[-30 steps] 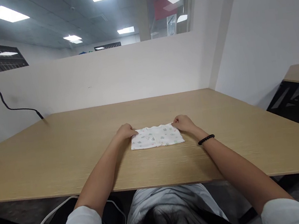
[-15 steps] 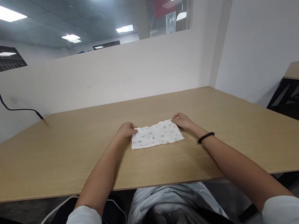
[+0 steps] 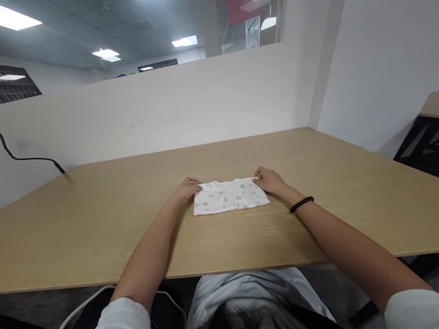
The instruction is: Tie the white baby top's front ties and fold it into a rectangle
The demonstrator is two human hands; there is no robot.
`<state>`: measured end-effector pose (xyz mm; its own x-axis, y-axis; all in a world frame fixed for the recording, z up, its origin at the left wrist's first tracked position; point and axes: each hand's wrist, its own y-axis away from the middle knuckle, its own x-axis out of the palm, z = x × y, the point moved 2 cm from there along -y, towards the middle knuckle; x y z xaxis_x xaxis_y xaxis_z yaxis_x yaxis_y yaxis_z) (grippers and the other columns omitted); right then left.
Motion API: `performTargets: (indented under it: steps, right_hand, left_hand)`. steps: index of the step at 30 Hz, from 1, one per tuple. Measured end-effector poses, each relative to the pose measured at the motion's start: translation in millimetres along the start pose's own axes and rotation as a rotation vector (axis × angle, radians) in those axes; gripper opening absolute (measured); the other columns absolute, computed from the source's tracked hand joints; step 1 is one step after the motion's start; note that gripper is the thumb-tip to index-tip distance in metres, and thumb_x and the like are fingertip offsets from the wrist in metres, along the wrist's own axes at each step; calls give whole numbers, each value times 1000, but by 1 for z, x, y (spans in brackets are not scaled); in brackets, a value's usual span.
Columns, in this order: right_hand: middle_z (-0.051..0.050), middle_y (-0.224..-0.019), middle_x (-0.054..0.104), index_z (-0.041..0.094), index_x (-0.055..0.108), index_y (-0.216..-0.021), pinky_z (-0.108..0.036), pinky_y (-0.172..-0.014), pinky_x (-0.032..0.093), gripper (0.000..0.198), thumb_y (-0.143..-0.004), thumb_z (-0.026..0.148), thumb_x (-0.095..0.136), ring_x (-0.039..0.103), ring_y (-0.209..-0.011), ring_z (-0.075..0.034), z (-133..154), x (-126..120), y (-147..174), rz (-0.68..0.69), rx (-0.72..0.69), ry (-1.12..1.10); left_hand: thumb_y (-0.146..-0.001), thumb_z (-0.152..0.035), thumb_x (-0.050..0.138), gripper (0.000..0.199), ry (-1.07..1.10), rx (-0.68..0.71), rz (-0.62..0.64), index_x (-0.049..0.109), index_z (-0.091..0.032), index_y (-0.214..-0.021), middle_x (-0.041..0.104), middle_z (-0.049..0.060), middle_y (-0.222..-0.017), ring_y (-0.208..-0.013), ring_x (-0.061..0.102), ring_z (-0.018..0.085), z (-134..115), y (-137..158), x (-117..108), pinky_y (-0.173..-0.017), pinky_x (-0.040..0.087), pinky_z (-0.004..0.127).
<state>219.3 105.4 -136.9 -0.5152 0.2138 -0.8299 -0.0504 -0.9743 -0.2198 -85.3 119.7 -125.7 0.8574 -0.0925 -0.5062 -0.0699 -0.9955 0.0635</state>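
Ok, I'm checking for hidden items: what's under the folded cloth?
The folded cloth lies flat on the wooden table. Only tabletop shows around it; anything beneath is covered. Left hand and right hand grip its far corners.

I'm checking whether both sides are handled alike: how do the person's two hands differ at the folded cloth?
The left hand sits at the left far corner of the folded cloth; the right hand sits at the right far corner. The right wrist wears a dark bead bracelet; the left wrist is bare. Both hands have fingers on the cloth's far edge, which lies flat on the wooden desk.
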Motion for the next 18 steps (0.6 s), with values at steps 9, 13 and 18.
performTargets:
  steps: [9, 13, 18]
  right_hand:
    - [-20, -132, 49, 12, 52, -129, -45, -100, 33, 45, -89, 32, 54, 39, -125, -33, 23, 7, 17, -114, -351, 256]
    - [-17, -133, 50, 16, 57, -127, -45, -103, 32, 41, -90, 33, 54, 40, -126, -32, 41, 12, 30, -26, -539, 232]
    - [-11, -128, 57, 20, 65, -116, -40, -104, 32, 35, -90, 10, 44, 44, -123, -26, 60, 11, 47, 127, -899, 167]
  left_hand:
    - [-85, -24, 55, 15, -429, 554, -419, 62, -19, -98, 65, 9, -112, -114, 53, 27, -75, 60, 22, -102, 37, 40]
    - [-89, -38, 47, 31, -273, 816, 24, 63, -20, -70, 65, 1, -69, -70, 61, 16, -136, 159, 20, -71, 49, 28]
    - [-57, -48, 57, 30, -315, 913, 89, 72, -50, -83, 69, -1, -70, -77, 65, 27, -121, 291, 7, -61, 53, 41]
